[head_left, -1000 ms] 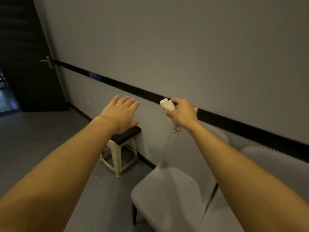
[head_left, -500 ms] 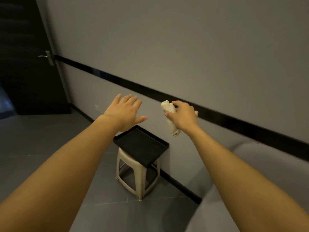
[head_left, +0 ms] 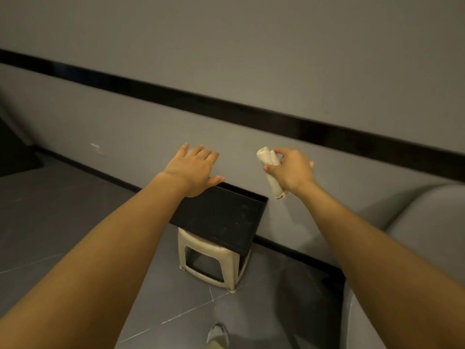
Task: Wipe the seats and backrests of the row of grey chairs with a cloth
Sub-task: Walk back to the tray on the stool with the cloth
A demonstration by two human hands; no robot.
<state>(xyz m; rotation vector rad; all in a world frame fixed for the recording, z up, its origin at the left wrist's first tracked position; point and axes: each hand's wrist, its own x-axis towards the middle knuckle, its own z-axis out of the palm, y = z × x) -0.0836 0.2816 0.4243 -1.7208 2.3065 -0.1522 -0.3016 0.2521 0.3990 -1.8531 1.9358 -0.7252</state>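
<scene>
Right hand grips rolled cloth, long axis near upright, top tilted left. Left hand flat, fingers straight.

Grey chair runs off the right edge; cloth partly hidden by right hand.

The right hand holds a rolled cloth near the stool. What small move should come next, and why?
Probably lower the right hand and set the rolled cloth on the black tray. The cloth is rolled, not spread for wiping, and hangs just right of the tray; the open left hand is at the tray's far-left corner; the grey chair sits off at the right edge.
</scene>
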